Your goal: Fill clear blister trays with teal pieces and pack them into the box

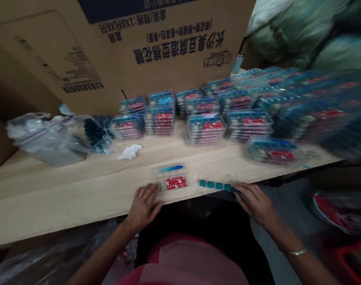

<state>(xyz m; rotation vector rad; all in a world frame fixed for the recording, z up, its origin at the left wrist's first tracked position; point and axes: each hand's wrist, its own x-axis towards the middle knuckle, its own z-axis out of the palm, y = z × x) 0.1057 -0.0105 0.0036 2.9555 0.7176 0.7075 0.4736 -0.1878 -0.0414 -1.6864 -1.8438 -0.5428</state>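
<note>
The strip [214,185], laid left–right at lower centre, is touched endwise by the right grip [254,202], its closure untellable; the left grip [144,204] is spread.

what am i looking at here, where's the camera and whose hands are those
No machine here: the camera sits on a person's head and looks down at their own bare hands. They work at a wooden bench. The left hand rests at the edge of a clear tray holding a blue stick and a red patterned piece. The right hand touches the end of a row of small teal blocks. Behind lie stacks of filled clear packs, a plastic bag and a big cardboard box.
</note>
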